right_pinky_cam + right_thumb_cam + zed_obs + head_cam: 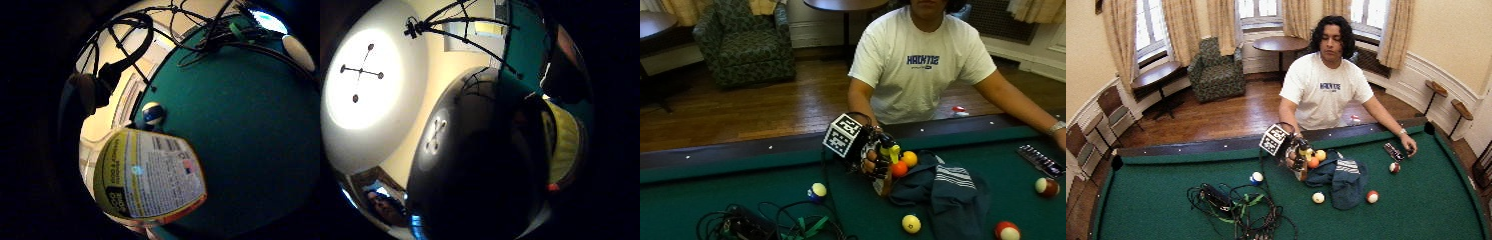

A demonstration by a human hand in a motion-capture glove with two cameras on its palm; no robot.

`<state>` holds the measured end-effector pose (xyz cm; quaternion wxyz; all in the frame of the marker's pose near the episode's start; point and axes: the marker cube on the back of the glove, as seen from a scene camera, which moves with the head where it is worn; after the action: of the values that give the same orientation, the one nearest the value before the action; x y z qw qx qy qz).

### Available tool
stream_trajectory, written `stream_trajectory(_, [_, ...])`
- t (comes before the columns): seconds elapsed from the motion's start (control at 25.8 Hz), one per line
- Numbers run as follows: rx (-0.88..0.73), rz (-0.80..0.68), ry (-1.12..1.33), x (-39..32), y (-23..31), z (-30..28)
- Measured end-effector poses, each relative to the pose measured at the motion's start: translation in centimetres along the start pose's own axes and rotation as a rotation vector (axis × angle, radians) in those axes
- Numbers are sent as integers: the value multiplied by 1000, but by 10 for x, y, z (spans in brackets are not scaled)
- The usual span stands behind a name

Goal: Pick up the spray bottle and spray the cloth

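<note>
My gloved right hand [869,159] grips a spray bottle [891,151] with a yellow head, held upright over the green felt. Its fingers curl round the neck. The bottle's printed yellow-and-white label [150,175] fills the little finger side palm view, and a yellow strip of the bottle [565,145] shows beside the dark palm in the thumb side view. A dark blue cloth with white stripes [943,187] lies crumpled on the felt just beside the bottle, on the side of the bare hand. Whether the bottle's base touches the felt I cannot tell.
Pool balls lie around: an orange one [909,158] by the bottle, a yellow one [911,223], a blue-and-white one [817,191], and red ones [1046,187] further off. A tangle of cables [760,227] sits at the near side. The bare hand rests by a flat dark object [1039,160].
</note>
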<state>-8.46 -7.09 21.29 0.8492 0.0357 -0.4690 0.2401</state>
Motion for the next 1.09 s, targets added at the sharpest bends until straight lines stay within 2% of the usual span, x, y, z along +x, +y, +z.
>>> stream_trajectory(0.39, [-38, -88, -26, -16, -3, 0])
stream_trajectory(1.09, [-12, -147, -30, -20, -4, 3])
